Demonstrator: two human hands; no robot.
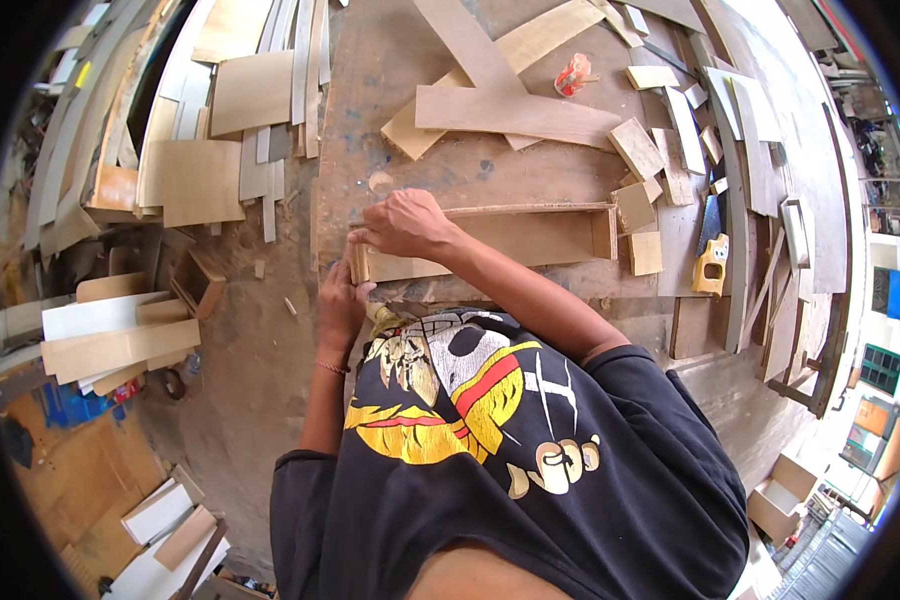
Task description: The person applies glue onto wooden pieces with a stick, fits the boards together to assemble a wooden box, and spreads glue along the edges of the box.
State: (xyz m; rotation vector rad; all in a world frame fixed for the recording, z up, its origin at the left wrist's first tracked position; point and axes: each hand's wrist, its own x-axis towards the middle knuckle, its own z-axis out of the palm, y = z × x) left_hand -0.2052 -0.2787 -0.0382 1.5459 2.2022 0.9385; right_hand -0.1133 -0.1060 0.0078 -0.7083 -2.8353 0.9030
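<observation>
A long, narrow wooden box (530, 238) with thin plank sides lies across the workbench in front of me. My left hand (342, 308) holds its left end, with the thumb on the near side and the fingers along the end piece (360, 262). Over the same corner, my right hand (407, 222) is closed, its fingertips pressed together at the top of the end piece. Whatever those fingers pinch is too small or hidden to make out. The right forearm crosses above the box and covers part of it.
Loose boards (520, 112) lie crossed on the workbench (370, 110) beyond the box. A red-and-white container (573, 75) stands near them. Offcuts (646, 253) and a yellow-handled handsaw (711, 265) are at the right. Stacked panels (255, 92) fill the left side.
</observation>
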